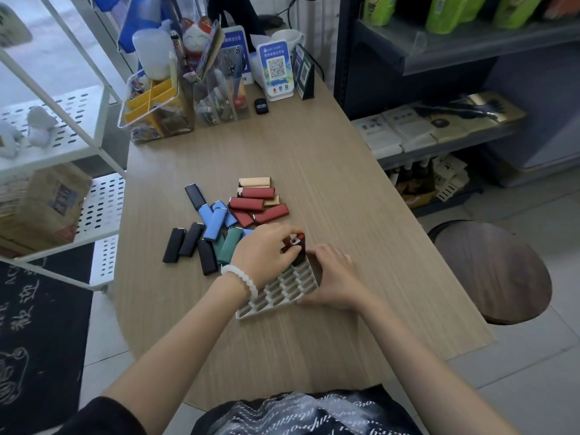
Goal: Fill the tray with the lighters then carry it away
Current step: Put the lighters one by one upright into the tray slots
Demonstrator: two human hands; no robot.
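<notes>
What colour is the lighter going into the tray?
Dark red lighter, silver top, seen in the head view.

Left hand (263, 251) pinches a red lighter (298, 248) (upright) over the tray (282, 293).
</notes>
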